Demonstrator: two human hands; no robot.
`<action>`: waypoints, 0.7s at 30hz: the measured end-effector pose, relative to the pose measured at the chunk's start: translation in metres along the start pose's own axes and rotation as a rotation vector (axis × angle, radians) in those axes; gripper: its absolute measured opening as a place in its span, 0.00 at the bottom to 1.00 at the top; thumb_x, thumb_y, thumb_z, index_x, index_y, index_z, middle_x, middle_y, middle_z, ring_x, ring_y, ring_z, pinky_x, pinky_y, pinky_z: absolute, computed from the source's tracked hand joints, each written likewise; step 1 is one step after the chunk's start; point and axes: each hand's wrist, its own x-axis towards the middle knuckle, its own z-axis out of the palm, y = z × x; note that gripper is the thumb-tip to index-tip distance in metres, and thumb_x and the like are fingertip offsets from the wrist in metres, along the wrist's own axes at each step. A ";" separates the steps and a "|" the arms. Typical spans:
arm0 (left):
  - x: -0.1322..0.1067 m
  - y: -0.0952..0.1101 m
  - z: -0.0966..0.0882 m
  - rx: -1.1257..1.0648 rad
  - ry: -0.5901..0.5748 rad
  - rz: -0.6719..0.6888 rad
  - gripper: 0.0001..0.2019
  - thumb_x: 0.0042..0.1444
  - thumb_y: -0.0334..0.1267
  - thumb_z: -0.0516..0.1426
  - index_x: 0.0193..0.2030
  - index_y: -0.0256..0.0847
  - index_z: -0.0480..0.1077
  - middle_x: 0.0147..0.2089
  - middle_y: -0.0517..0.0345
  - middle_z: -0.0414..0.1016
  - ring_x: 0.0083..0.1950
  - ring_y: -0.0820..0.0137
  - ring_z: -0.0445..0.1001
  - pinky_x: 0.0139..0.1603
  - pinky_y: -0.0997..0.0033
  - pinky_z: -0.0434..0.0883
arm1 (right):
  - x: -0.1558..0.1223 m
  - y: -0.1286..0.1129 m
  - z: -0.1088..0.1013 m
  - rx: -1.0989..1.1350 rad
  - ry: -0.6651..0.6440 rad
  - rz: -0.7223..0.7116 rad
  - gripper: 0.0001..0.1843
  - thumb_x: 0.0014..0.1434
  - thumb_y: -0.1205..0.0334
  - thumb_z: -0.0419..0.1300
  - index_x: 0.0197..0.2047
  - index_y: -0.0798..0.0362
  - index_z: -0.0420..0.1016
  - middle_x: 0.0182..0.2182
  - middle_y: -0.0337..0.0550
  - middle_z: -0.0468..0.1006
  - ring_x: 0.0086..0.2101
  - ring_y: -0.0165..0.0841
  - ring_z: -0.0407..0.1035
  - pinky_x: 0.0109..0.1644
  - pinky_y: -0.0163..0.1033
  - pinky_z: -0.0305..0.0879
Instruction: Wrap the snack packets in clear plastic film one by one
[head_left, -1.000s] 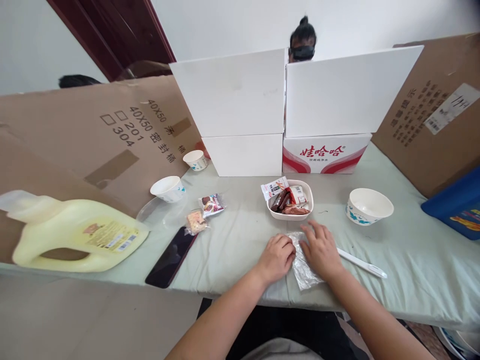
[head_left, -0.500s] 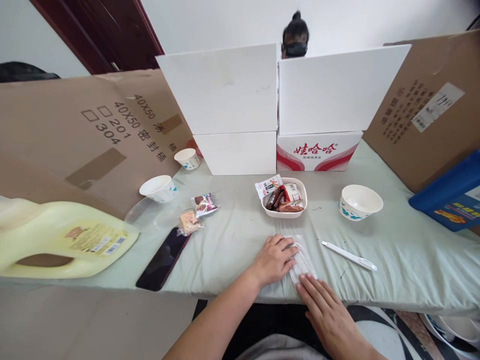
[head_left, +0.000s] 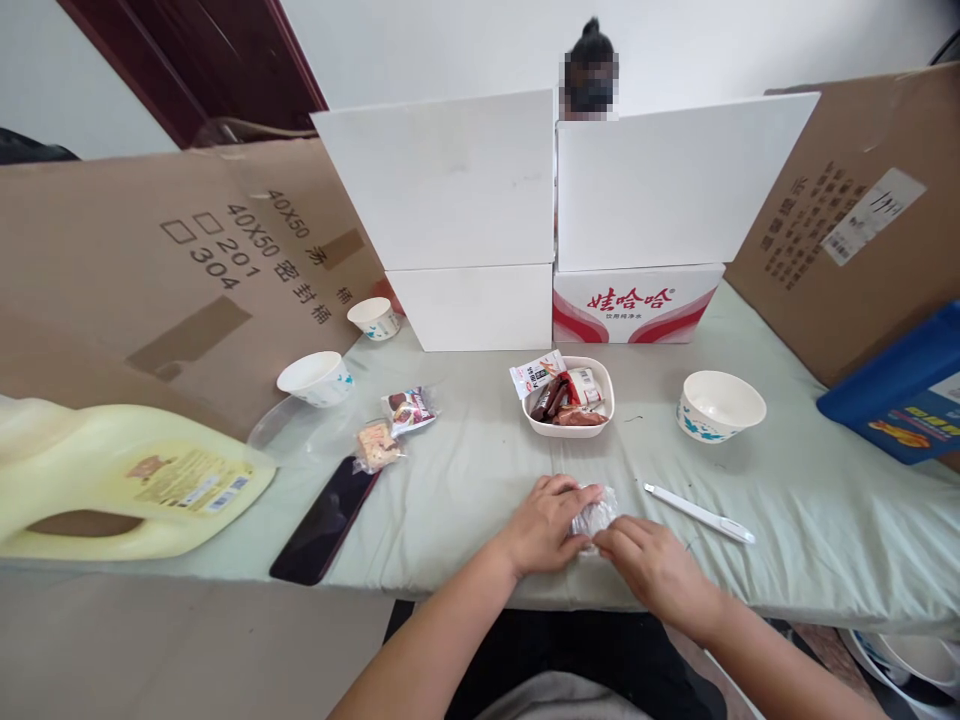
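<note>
Between my hands, near the table's front edge, lies a crumpled clear plastic bag (head_left: 600, 510). My left hand (head_left: 551, 525) grips its left side, thumb and fingers curved around it. At the lower right of the bag, my right hand (head_left: 649, 565) pinches the plastic with bent fingers. Just beyond is a white tray (head_left: 570, 431) holding several wrapped snacks (head_left: 559, 395). A white utility knife (head_left: 699, 513) rests to the right of my hands.
A paper bowl (head_left: 720, 405) stands right, with a blue jug (head_left: 892, 385) beyond. On the left are a phone (head_left: 324, 520), two wrapped snacks (head_left: 381, 444), more paper bowls (head_left: 315, 378) and a yellow jug (head_left: 142, 480). White boxes (head_left: 469, 305) screen the back; a person sits behind.
The plastic was spread flat under both hands; now it is bunched into a smaller wad. My right hand has moved up and its straight fingers have bent into a pinch.
</note>
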 end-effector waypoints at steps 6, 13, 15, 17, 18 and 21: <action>-0.002 -0.008 0.005 -0.087 0.140 -0.005 0.36 0.56 0.25 0.48 0.70 0.42 0.41 0.63 0.45 0.62 0.62 0.60 0.64 0.60 0.52 0.64 | 0.039 0.035 0.016 -0.230 -0.152 0.126 0.09 0.67 0.67 0.48 0.42 0.52 0.69 0.33 0.40 0.73 0.29 0.31 0.69 0.30 0.36 0.55; -0.001 -0.009 0.004 -0.141 0.199 -0.024 0.26 0.60 0.27 0.47 0.66 0.39 0.51 0.65 0.43 0.59 0.66 0.62 0.59 0.63 0.54 0.63 | 0.045 0.039 0.035 -0.295 -0.206 0.219 0.08 0.64 0.69 0.50 0.43 0.54 0.69 0.32 0.42 0.73 0.28 0.31 0.69 0.28 0.37 0.51; 0.001 -0.006 0.002 -0.152 0.193 -0.059 0.17 0.63 0.34 0.50 0.59 0.39 0.60 0.62 0.44 0.62 0.63 0.61 0.62 0.62 0.54 0.64 | 0.044 0.036 0.037 -0.297 -0.199 0.236 0.08 0.65 0.68 0.50 0.43 0.53 0.69 0.32 0.42 0.73 0.28 0.31 0.68 0.28 0.37 0.51; 0.003 -0.003 0.001 -0.117 0.181 -0.103 0.12 0.61 0.39 0.55 0.50 0.40 0.66 0.58 0.46 0.64 0.60 0.59 0.64 0.61 0.53 0.65 | 0.044 0.034 0.037 -0.299 -0.190 0.254 0.08 0.65 0.67 0.49 0.42 0.53 0.69 0.32 0.42 0.73 0.27 0.31 0.68 0.28 0.37 0.50; 0.004 -0.001 0.001 -0.091 0.175 -0.123 0.11 0.59 0.39 0.58 0.47 0.39 0.68 0.57 0.46 0.65 0.59 0.58 0.64 0.60 0.53 0.66 | 0.044 0.034 0.037 -0.302 -0.184 0.265 0.09 0.66 0.67 0.49 0.41 0.53 0.70 0.32 0.42 0.73 0.27 0.30 0.67 0.28 0.37 0.50; 0.007 0.001 0.002 -0.041 0.170 -0.154 0.13 0.53 0.37 0.62 0.44 0.39 0.69 0.53 0.48 0.67 0.57 0.57 0.64 0.59 0.53 0.67 | 0.044 0.039 0.032 -0.329 -0.144 0.330 0.11 0.67 0.65 0.47 0.38 0.54 0.70 0.32 0.45 0.72 0.29 0.33 0.67 0.32 0.38 0.53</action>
